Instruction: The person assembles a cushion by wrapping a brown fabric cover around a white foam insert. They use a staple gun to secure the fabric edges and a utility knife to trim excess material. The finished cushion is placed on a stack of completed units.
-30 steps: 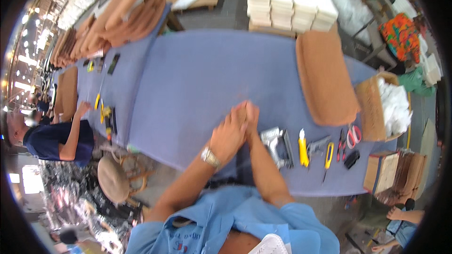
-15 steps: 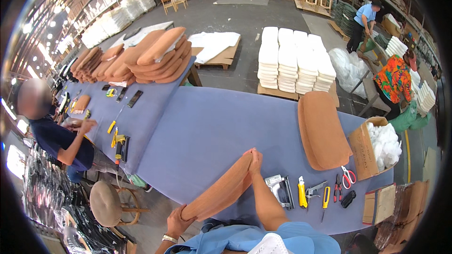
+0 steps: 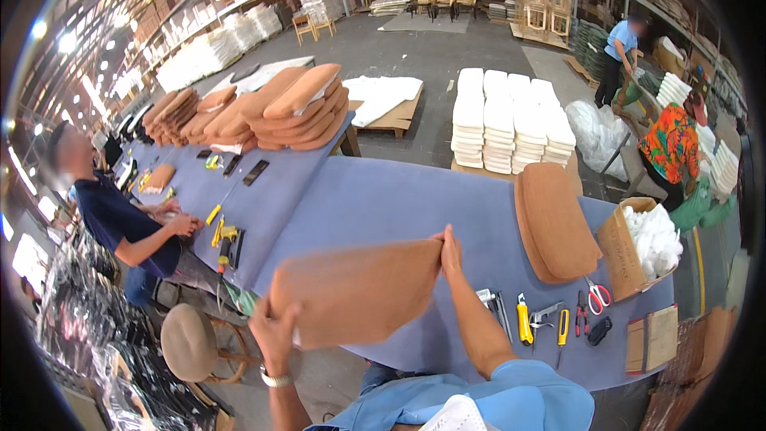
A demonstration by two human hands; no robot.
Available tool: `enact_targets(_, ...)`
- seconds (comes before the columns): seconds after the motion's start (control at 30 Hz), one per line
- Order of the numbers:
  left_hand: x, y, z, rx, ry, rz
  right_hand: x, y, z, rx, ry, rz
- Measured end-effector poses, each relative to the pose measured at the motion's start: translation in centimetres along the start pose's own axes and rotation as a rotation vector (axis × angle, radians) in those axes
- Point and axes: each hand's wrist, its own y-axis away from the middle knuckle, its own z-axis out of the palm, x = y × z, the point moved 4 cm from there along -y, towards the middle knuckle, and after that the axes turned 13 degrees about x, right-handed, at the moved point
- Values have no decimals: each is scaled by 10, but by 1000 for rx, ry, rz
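A brown upholstered cushion is lifted over the near edge of the blue padded table, its broad face tilted up and blurred at the left end. My left hand, with a watch at the wrist, grips its left end. At the far right corner, my right hand pinches the cushion's edge. To the right of my right forearm lies a staple gun, partly hidden by the arm. Two more brown cushions rest stacked on the table's right side.
Beside the staple gun lie a yellow cutter, a yellow screwdriver, pliers and red-handled scissors. A carton of white stuffing stands at the right edge. A co-worker works at the left, near a stool.
The cushion has risen and turned from edge-on to broad face up, with both hands still on it. My left hand has moved up. The co-worker's hands have come together lower.
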Motion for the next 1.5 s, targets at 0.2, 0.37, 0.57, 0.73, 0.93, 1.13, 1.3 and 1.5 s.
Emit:
enact_targets(0.2,132,-30,94,-106,-205,449,-187,79,74,-438,98,-554)
enact_targets(0.37,139,-13,146,-394,179,136,-251,114,108,-419,481,-809)
enact_targets(0.57,127,9,184,-474,462,22,-236,68,95,-464,150,-592)
enact_targets(0.73,141,-5,199,-440,357,-17,-231,50,105,-460,94,-699)
enact_targets(0.93,138,-31,220,-433,233,84,-223,31,127,-393,50,-706)
enact_targets(1.13,131,-43,243,-384,297,319,-191,-9,129,-338,219,-1067)
enact_targets(1.3,127,-43,243,-327,377,356,-182,-14,173,-407,45,-772)
enact_targets(1.5,136,-11,236,-412,440,277,-214,15,121,-297,-16,-802)
